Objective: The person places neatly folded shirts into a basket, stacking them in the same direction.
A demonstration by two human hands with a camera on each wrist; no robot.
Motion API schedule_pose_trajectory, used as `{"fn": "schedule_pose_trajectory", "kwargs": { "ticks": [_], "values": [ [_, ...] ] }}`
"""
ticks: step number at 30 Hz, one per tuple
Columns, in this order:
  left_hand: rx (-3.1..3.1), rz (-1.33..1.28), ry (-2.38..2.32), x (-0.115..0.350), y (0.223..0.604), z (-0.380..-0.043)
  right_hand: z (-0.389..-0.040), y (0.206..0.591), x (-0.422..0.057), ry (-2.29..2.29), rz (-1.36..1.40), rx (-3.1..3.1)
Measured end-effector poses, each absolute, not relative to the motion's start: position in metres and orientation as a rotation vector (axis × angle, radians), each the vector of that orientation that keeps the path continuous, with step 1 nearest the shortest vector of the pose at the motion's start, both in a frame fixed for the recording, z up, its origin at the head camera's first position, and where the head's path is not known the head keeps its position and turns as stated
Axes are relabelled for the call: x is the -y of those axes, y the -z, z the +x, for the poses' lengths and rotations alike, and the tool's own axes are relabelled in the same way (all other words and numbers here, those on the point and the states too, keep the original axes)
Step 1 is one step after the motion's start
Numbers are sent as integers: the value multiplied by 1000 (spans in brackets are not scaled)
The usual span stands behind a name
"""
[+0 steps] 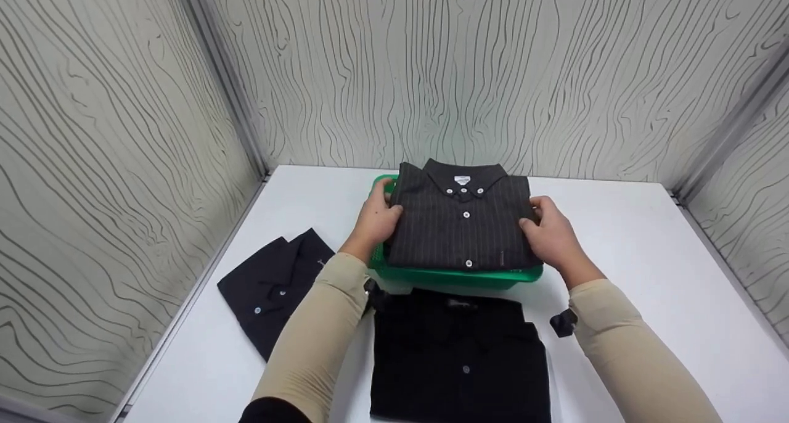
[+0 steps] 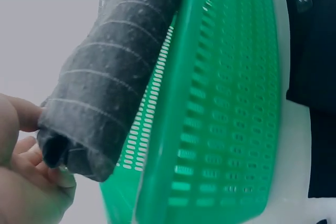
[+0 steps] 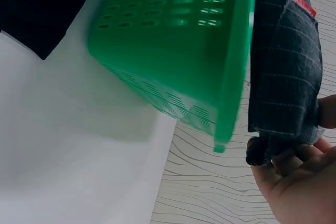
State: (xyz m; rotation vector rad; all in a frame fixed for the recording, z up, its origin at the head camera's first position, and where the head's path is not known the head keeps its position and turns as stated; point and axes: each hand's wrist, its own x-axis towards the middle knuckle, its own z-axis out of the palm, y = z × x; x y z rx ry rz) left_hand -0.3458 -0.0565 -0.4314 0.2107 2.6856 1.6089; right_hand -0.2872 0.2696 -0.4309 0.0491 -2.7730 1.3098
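Note:
A folded dark pinstriped shirt (image 1: 462, 232) with a button-down collar and white buttons is held level at the mouth of a green plastic basket (image 1: 456, 278). My left hand (image 1: 377, 218) grips its left side, thumb on top and fingers beneath. On the opposite side my right hand (image 1: 548, 230) pinches the other edge in the same way. In the left wrist view the shirt's rolled edge (image 2: 100, 87) stands just above the basket rim. A small red tag (image 3: 302, 2) shows on the shirt in the right wrist view. What lies inside the basket is mostly hidden.
A folded black shirt (image 1: 459, 355) lies on the white table (image 1: 641, 256) in front of the basket. Another dark folded shirt (image 1: 277, 281) lies askew to the left, partly behind my left forearm. Patterned wall panels (image 1: 431, 71) enclose the table at the back and sides.

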Motion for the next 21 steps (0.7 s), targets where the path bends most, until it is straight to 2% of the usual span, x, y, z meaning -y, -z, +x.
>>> {"fn": "schedule_pose_trajectory", "kwargs": {
  "ticks": [21],
  "values": [
    [-3077, 311, -1094, 71, 465, -350, -301, 468, -258, -911, -22, 2843]
  ]
}}
